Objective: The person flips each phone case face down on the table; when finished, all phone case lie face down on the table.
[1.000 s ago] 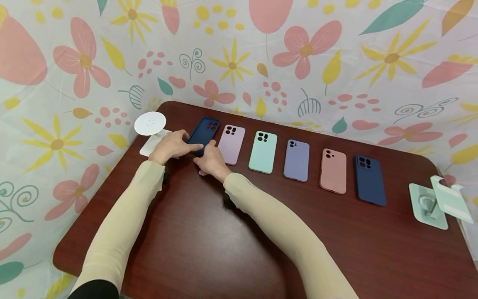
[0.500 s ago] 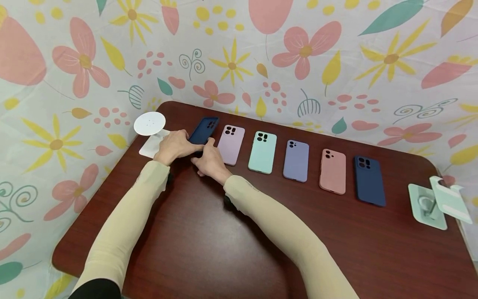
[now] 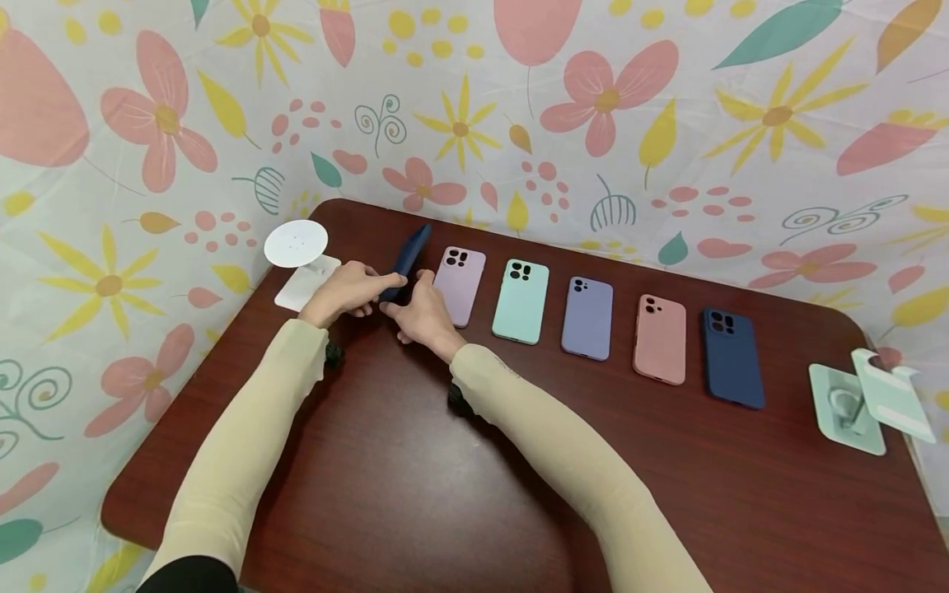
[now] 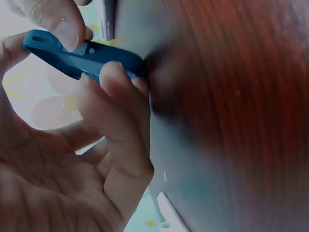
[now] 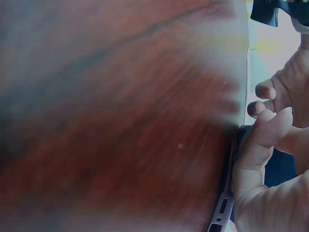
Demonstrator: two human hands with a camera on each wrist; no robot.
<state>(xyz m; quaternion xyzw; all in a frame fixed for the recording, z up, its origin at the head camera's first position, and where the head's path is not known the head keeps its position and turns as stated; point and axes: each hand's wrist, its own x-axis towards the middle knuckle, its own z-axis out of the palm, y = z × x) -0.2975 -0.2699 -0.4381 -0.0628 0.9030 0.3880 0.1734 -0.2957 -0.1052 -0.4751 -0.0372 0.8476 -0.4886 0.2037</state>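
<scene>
Both hands pinched the dark blue case (image 3: 406,254), left hand (image 3: 343,290) and right hand (image 3: 425,311) tipping it on edge; five cases beyond the right fingers lay untouched.

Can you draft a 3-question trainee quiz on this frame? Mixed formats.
1. True or false: the dark blue case at the left end of the row lies flat on the table.
2. Multiple choice: which hand grips that case? A) left hand only B) right hand only C) both D) neither
3. Fill in: the case next to the tilted one, still flat, is ____ in colour.

Key:
1. False; it is tipped up on edge.
2. C; fingers of both hands hold it.
3. Pink, the pink case.
</scene>
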